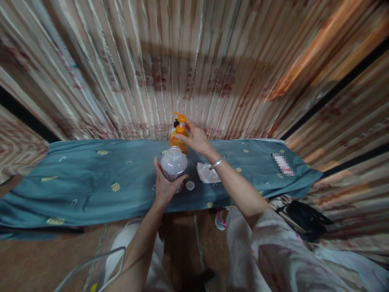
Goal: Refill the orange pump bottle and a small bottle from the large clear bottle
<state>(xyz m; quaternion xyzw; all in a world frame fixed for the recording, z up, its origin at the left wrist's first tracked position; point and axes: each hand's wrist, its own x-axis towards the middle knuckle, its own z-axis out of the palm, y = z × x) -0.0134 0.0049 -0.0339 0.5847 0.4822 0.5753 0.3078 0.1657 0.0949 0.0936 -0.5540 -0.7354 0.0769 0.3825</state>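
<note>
Head view: left hand point(164, 187) grips clear jar point(174, 164) at frame centre, on blue cloth point(91, 178). Right hand point(197, 138) closed around orange pump bottle point(178, 138) just behind. Keep jar steady, bottle upright; cap point(190, 185) lies beside.

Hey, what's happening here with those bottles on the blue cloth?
A person works at a surface covered by a blue-green cloth. Their left hand grips a clear domed jar standing on the cloth. Their right hand rests on an orange pump bottle just behind it. A small white round lid and a crumpled white tissue lie on the cloth beside the jar.
</note>
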